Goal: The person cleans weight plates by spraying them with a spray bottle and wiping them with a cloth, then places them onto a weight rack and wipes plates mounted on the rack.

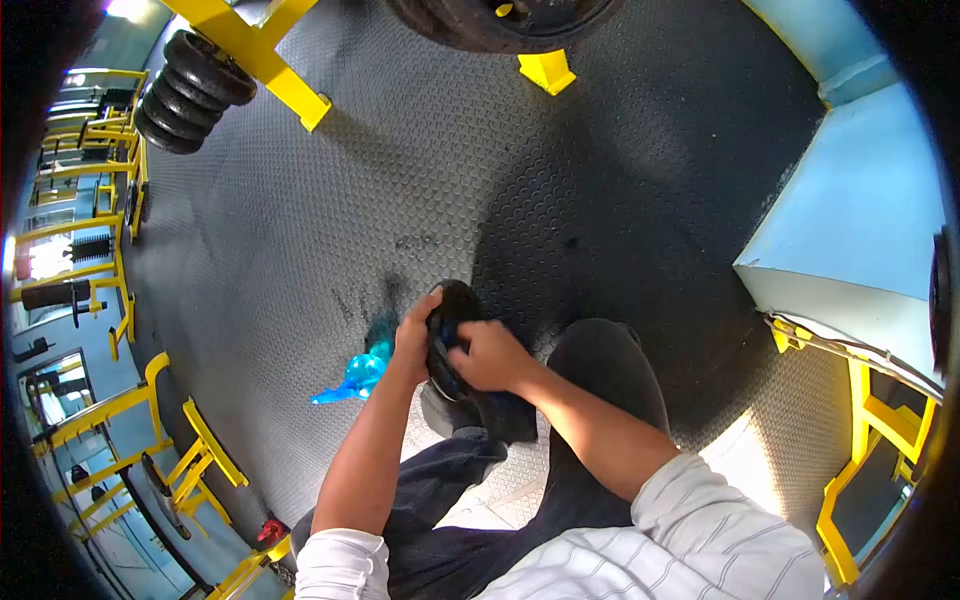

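A black round weight plate stands on edge near my feet, tilted, in the head view. My left hand grips its left rim, with the thumb near the top. Against the plate's right face is my right hand, its fingers curled and partly blurred; a dark cloth seems to be under them, though what they hold is too small to tell. On the floor left of the plate sits a translucent blue spray bottle with a blue nozzle.
Textured black rubber flooring spreads ahead. Yellow rack legs and stacked black plates stand at the top. A light blue box-like structure is on the right, a yellow frame below it. Yellow gym machines line the left.
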The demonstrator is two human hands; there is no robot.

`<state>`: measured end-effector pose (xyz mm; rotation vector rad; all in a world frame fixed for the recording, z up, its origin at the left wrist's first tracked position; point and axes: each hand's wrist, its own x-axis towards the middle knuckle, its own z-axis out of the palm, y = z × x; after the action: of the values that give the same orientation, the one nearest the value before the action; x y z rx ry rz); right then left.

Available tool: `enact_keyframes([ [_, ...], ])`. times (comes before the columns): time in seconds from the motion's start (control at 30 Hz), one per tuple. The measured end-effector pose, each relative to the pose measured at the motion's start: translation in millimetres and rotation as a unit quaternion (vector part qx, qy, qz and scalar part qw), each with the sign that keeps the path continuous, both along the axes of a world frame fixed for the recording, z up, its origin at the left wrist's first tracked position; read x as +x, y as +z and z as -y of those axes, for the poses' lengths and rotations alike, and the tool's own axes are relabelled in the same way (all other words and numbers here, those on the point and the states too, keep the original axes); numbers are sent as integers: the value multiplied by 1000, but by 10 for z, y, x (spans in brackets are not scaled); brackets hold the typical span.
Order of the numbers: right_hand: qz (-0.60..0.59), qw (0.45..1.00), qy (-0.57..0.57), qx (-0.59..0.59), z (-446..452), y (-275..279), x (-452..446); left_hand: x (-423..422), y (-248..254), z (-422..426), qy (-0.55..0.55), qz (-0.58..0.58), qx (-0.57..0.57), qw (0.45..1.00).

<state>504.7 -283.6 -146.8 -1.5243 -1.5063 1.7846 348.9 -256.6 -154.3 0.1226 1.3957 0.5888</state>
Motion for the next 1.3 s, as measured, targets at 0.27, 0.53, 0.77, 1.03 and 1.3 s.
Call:
enact_keyframes([
  [0.27, 144, 974, -174, 8, 179, -868, -258, 87, -30, 23, -23, -36, -13, 999],
  [0.53, 131, 980, 16, -147, -217, -255, 155, 56, 40, 39, -75, -40, -18, 996],
  [0.77, -87, 928, -88, 351, -106, -280, -92, -189, -6, 294, 31, 74, -34, 996],
  [1.03, -275, 931, -101, -217, -165, -1019, -256, 6, 509, 481, -79, -16, -144, 986],
  [1.3, -357, 928, -21, 100, -160, 286, -136, 124, 1721, 495, -44, -64, -58, 995],
])
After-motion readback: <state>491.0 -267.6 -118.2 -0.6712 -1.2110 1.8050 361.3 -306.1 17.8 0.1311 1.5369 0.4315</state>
